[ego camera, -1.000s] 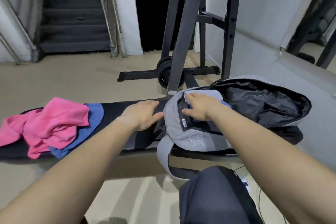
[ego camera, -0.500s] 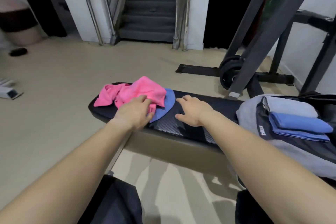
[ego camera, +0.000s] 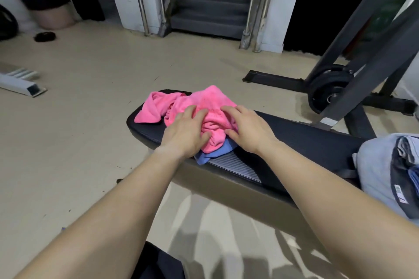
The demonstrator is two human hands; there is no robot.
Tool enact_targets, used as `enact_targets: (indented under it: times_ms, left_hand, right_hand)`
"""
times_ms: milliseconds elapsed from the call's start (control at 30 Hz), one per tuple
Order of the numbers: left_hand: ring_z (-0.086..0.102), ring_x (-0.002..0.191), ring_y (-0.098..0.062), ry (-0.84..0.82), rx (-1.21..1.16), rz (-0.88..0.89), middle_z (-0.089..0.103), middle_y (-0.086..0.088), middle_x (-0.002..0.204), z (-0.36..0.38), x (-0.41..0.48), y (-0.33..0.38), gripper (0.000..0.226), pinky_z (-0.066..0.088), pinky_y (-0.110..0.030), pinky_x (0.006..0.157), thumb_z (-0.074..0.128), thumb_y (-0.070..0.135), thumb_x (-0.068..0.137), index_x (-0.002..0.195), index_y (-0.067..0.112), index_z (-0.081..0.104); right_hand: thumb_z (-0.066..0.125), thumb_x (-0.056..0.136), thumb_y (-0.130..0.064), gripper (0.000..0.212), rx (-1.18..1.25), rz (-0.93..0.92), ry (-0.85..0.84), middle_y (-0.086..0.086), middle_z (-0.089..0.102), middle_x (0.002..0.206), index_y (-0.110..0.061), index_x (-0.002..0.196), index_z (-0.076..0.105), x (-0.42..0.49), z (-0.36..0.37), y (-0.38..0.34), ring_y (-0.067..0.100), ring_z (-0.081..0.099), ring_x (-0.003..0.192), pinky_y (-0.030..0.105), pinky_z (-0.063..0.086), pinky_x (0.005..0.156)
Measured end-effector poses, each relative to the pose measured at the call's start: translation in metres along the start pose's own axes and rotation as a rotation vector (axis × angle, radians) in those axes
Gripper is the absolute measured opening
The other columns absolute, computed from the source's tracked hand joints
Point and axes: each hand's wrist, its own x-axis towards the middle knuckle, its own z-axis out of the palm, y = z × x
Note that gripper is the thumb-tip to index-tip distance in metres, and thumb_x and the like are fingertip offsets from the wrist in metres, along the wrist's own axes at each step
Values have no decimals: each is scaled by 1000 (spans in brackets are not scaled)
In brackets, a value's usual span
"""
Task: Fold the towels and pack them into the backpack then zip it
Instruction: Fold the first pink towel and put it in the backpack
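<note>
A crumpled pink towel [ego camera: 204, 102] lies on the left end of the black bench [ego camera: 294, 140], on top of a blue towel [ego camera: 217, 153] that peeks out below it. My left hand [ego camera: 186, 133] and my right hand [ego camera: 247, 128] both press onto the pink towel, fingers curled into the bunched cloth between them. At the right edge sits the grey backpack [ego camera: 376, 170], open, with folded grey and blue towels [ego camera: 410, 163] partly visible inside and cut off by the frame.
A dark weight rack [ego camera: 353, 56] with a weight plate [ego camera: 328, 88] stands behind the bench on the right. Stairs with metal rails [ego camera: 213, 7] rise at the back. A white bar [ego camera: 20, 84] lies on the floor at left, and a person's legs show far left.
My view swung left from the backpack to the loose towels. Both hands left the backpack, crossed the bench and now grip the pink towel, bunching it.
</note>
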Motion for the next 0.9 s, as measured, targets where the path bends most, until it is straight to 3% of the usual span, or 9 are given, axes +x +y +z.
enact_targets:
  times_ms: [167, 367, 467, 633, 733, 833, 900]
  left_hand:
    - [32, 142, -30, 13, -34, -19, 24, 0, 160, 2, 4, 2, 61, 45, -47, 100, 54, 46, 94, 150, 38, 32]
    - [33, 141, -30, 33, -81, -27, 27, -2, 159, -2, -1, 12, 67, 40, -45, 105, 57, 48, 91, 152, 30, 33]
    - [40, 133, -23, 116, -160, 20, 41, 4, 148, -8, -7, 29, 71, 44, -41, 98, 64, 55, 83, 144, 30, 41]
    - [57, 112, -17, 354, -339, 120, 63, 8, 117, -21, -13, 62, 42, 48, -38, 89, 67, 42, 87, 124, 29, 54]
    - [63, 97, -24, 461, -402, 110, 69, 3, 102, -28, -17, 75, 20, 49, -43, 78, 59, 31, 96, 115, 24, 57]
    - [63, 81, -35, 513, -460, 80, 69, -7, 89, -34, -18, 84, 13, 47, -46, 69, 51, 22, 99, 111, 17, 49]
    - [59, 80, -35, 541, -491, 84, 66, -8, 89, -35, -19, 87, 12, 43, -44, 69, 48, 13, 97, 109, 14, 47]
  right_hand:
    - [57, 88, -6, 43, 139, -16, 107, 2, 68, 119, -25, 127, 60, 10, 0, 7, 29, 63, 107, 39, 52, 86]
    - [61, 93, -19, 12, 230, -13, 201, 0, 74, 90, -22, 97, 73, 9, -37, 10, 23, 67, 87, 37, 53, 76]
    - [63, 96, -28, 18, 266, -17, 234, 1, 74, 84, -16, 94, 76, 2, -66, 5, 20, 66, 82, 35, 52, 74]
    - [58, 99, -39, 32, 214, -72, 199, 0, 71, 78, -14, 87, 73, -16, -98, -3, 20, 62, 77, 36, 49, 71]
    - [55, 99, -44, 36, 160, -97, 189, -4, 63, 69, -18, 76, 65, -27, -109, -3, 19, 57, 70, 39, 48, 67]
    - [55, 99, -44, 37, 114, -93, 194, -3, 59, 66, -20, 71, 57, -38, -116, -1, 20, 54, 68, 41, 47, 66]
    - [56, 99, -41, 32, 79, -89, 193, -2, 62, 71, -19, 76, 61, -43, -119, 0, 22, 55, 71, 42, 49, 68]
